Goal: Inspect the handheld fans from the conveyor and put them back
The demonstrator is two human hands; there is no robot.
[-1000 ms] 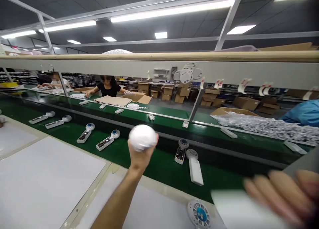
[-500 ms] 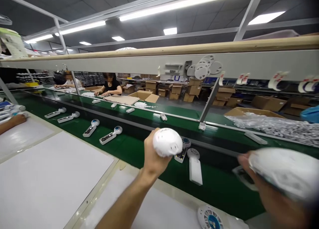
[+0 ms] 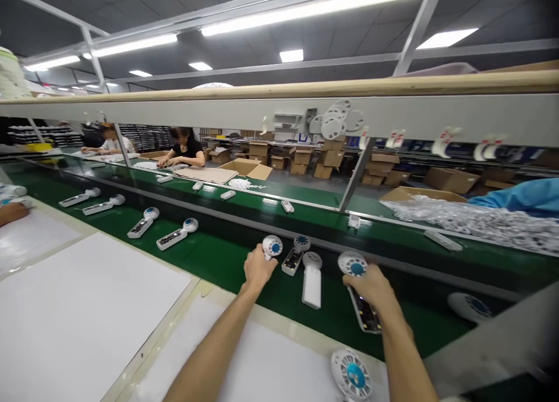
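Note:
My left hand (image 3: 257, 269) is closed on a white handheld fan (image 3: 272, 247) with a blue hub, held over the green conveyor belt (image 3: 227, 256). Farther right, my right hand (image 3: 376, 288) grips another handheld fan (image 3: 353, 264) near its neck; its handle is open, with dark inner parts showing. Between my hands lie an open-backed fan (image 3: 292, 262) and one with a closed white handle (image 3: 311, 286). On the white worktop near me rests a fan (image 3: 351, 374) with a blue centre, partly cut off by the frame.
Several open-handled fans (image 3: 177, 234) lie along the belt to the left. Another fan head (image 3: 469, 307) sits at the right beside a grey metal bar (image 3: 493, 332). Across the belt are co-workers (image 3: 186, 148), cardboard boxes and a heap of small white parts (image 3: 471, 221). Another person's hand (image 3: 13, 212) is at far left.
Both hands have lowered toward the belt. My right hand has swung left with its fan, whose open handle now shows. My left hand's fan has turned, showing its blue hub.

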